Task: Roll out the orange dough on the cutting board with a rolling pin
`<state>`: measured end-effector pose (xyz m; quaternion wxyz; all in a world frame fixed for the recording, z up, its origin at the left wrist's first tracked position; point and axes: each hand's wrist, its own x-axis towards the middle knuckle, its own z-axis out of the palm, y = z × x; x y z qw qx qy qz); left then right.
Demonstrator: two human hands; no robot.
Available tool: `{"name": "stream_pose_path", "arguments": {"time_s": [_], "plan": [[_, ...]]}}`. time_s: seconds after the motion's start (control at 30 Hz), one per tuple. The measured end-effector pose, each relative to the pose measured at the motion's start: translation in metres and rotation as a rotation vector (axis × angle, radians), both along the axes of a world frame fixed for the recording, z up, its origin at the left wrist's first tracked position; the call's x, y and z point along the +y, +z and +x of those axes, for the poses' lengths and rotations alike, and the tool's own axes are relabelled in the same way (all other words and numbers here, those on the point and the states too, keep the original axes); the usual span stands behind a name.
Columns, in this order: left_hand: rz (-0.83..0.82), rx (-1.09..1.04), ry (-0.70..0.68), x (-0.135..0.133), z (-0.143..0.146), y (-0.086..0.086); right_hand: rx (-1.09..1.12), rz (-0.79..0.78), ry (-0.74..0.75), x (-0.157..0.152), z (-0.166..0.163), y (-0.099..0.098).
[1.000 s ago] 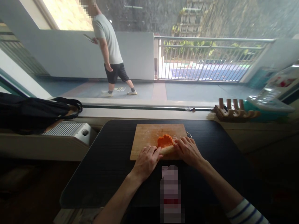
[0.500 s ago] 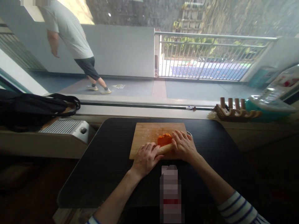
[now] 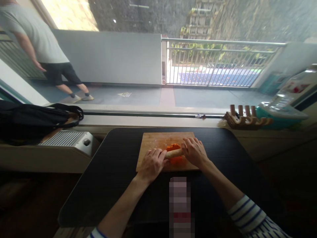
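Note:
A wooden rolling pin (image 3: 173,153) lies across orange dough (image 3: 177,160) on a wooden cutting board (image 3: 145,143). My left hand (image 3: 153,162) is closed over the pin's left end, and my right hand (image 3: 194,150) is closed over its right end. Dough shows on both the far and the near side of the pin. Each hand hides the end of the pin beneath it. White powdery marks speckle the board's left half.
The board rests on a dark table (image 3: 111,172). Beyond it, a wooden rack (image 3: 245,119) and a teal container (image 3: 282,114) stand on the windowsill. A black bag (image 3: 32,119) sits at left above a white heater (image 3: 71,142). Outside the window is a person (image 3: 44,43).
The rolling pin and both hands have moved away from me over the dough, so more orange shows on the near side. The person outside has walked left.

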<state>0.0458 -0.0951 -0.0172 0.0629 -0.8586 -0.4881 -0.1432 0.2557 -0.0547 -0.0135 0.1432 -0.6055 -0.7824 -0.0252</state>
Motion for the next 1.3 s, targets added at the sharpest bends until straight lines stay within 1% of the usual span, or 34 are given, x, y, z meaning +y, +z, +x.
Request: {"name": "stream_pose_path", "arguments": {"time_s": [0.13,0.23,0.33,0.53,0.67,0.8,0.93,1.0,1.1,1.23,1.3], "plan": [[0.012,0.001,0.084,0.001,0.0,-0.011,-0.061,-0.036,0.022,0.001,-0.007,-0.003],[0.042,0.012,0.112,-0.002,0.002,-0.019,-0.068,-0.04,0.023,0.001,-0.008,-0.006],[0.041,0.019,0.127,-0.003,0.003,-0.023,-0.077,-0.076,0.016,0.005,-0.009,-0.006],[0.087,0.012,0.204,0.002,0.007,-0.025,-0.089,-0.183,-0.006,0.014,-0.012,-0.006],[0.072,-0.056,0.266,0.011,0.011,-0.023,-0.087,-0.16,-0.013,0.016,-0.014,-0.006],[0.026,-0.122,0.373,0.022,0.017,-0.021,-0.081,-0.131,-0.033,0.015,-0.017,-0.007],[0.049,-0.147,0.461,0.03,0.021,-0.023,-0.073,-0.081,-0.072,0.008,-0.018,-0.011],[0.063,-0.141,0.468,0.033,0.021,-0.023,-0.07,-0.056,-0.087,0.003,-0.018,-0.014],[0.043,-0.123,0.425,0.033,0.018,-0.023,-0.067,-0.033,-0.087,-0.005,-0.017,-0.017],[0.002,-0.108,0.339,0.023,0.015,-0.022,-0.066,-0.042,-0.081,-0.019,-0.014,-0.02],[0.002,-0.109,0.323,0.017,0.014,-0.021,-0.065,-0.053,-0.077,-0.026,-0.012,-0.022]]}}
